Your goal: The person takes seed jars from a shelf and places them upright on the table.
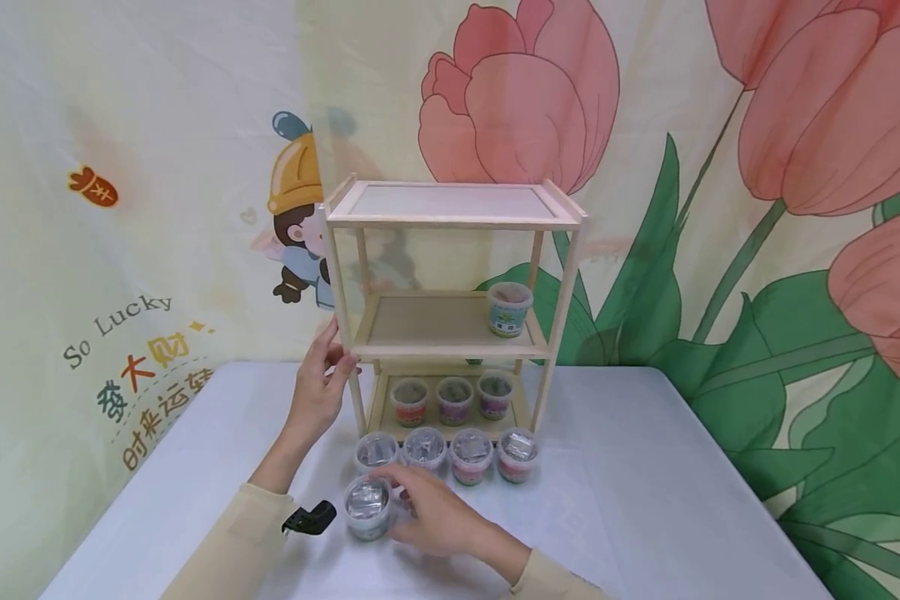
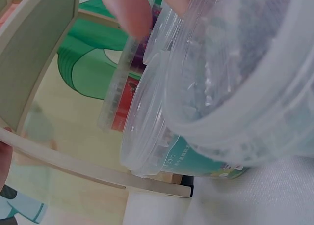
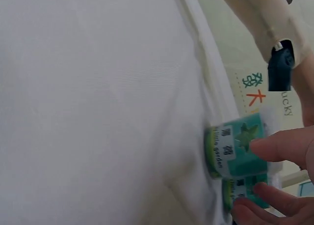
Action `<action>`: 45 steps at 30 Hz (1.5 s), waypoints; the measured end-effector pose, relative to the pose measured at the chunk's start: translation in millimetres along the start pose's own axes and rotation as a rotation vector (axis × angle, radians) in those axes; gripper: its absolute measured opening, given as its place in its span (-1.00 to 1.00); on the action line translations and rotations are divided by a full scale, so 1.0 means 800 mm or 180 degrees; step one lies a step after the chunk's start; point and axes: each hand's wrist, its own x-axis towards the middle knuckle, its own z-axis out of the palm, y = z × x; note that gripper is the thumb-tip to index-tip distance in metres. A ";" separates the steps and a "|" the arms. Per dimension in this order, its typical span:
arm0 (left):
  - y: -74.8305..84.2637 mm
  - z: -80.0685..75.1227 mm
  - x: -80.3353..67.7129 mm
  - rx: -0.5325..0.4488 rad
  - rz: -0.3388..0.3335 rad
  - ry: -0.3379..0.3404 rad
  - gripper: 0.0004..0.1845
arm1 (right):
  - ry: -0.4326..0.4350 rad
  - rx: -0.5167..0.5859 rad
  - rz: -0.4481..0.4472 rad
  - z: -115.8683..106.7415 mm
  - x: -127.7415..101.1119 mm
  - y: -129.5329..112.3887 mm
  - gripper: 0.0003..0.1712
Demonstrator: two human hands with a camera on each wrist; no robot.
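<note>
My left hand (image 1: 321, 379) grips the left post of a small wooden shelf rack (image 1: 450, 223); in the left wrist view part of one finger shows at that post (image 2: 93, 168). My right hand (image 1: 438, 510) is at the right side of the nearest clear-lidded plastic tub (image 1: 367, 508), thumb and fingers spread around its edge. In the right wrist view this tub (image 3: 240, 149) has a green label and stands on the cloth, the thumb (image 3: 279, 147) over its label. How firmly the fingers touch is unclear. A second green-labelled tub (image 1: 377, 451) stands just behind.
Several tubs stand in a row before the rack, among them a pink-labelled one (image 1: 471, 458). Three tubs, one red (image 1: 409, 404), are on the bottom shelf; one tub (image 1: 509, 310) is on the middle shelf's right. White cloth (image 1: 630, 500) covers the table. A printed curtain (image 1: 682, 67) hangs behind.
</note>
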 end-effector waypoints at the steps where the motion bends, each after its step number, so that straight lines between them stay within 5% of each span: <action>1: 0.000 0.000 0.000 -0.0007 -0.0002 -0.0006 -0.26 | 0.0013 0.0026 -0.0004 -0.007 -0.001 -0.002 -0.24; 5: -0.001 0.000 0.001 -0.0076 0.0006 0.0005 -0.27 | 0.0190 0.0110 -0.0068 -0.044 -0.006 -0.007 -0.49; 8: -0.001 0.000 0.002 -0.0073 0.0032 0.0027 -0.27 | 0.0567 0.0035 -0.0187 -0.079 -0.008 -0.015 -0.59; 15: 0.004 0.000 0.001 0.0006 0.0035 0.0057 -0.25 | 0.1619 -0.0501 -0.0527 -0.175 0.001 -0.036 -0.60; 22: 0.002 -0.005 0.001 -0.0018 0.0010 0.0037 -0.23 | 0.2090 -0.0884 -0.0511 -0.250 0.019 -0.037 -0.51; 32: 0.002 -0.002 0.002 -0.0024 0.0035 0.0094 -0.24 | 0.1944 -0.0554 0.0225 -0.280 0.047 -0.020 -0.33; 40: 0.042 -0.003 -0.006 -0.0097 0.0132 0.0103 -0.30 | 0.1754 -0.0267 0.0822 -0.279 0.058 0.002 -0.19; 45: 0.046 -0.003 -0.008 -0.0040 0.0152 0.0059 -0.30 | 0.1717 -0.0274 0.0924 -0.274 0.054 0.014 -0.22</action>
